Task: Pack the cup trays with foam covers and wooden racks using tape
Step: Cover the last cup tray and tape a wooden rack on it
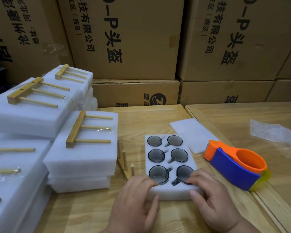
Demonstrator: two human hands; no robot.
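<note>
A white foam cup tray (168, 165) lies flat on the wooden table (84, 214), near its front edge and roughly midway across it, with six dark glass cups (158, 175) seated in two columns of round cut-outs, their small handles tucked into side slots. Both hands grip the tray's near edge: the left hand (138, 197) has its fingers curled over the top of the near left corner beside the closest left cup, thumb pressed against the front wall; the right hand (208, 194) does the same at the near right corner, fingers resting on the foam beside the closest right cup, thumb on the front face. Neither hand is closed tight; each pinches the foam loosely. Just left of the tray a loose wooden rack (124, 163) stands on the table with its pegs pointing up. Further left, toward the table's left edge, sit stacks of finished foam packs (81, 158), each with a wooden rack taped flat on top. A thin foam cover (191, 133) lies flat just behind the tray's far right corner. An orange and blue tape dispenser (235, 165) rests to the right, near the seam with an adjoining table (275, 182), on which a piece of bubble wrap (272, 132) lies. Cardboard boxes (134, 39) are stacked along the back.
</note>
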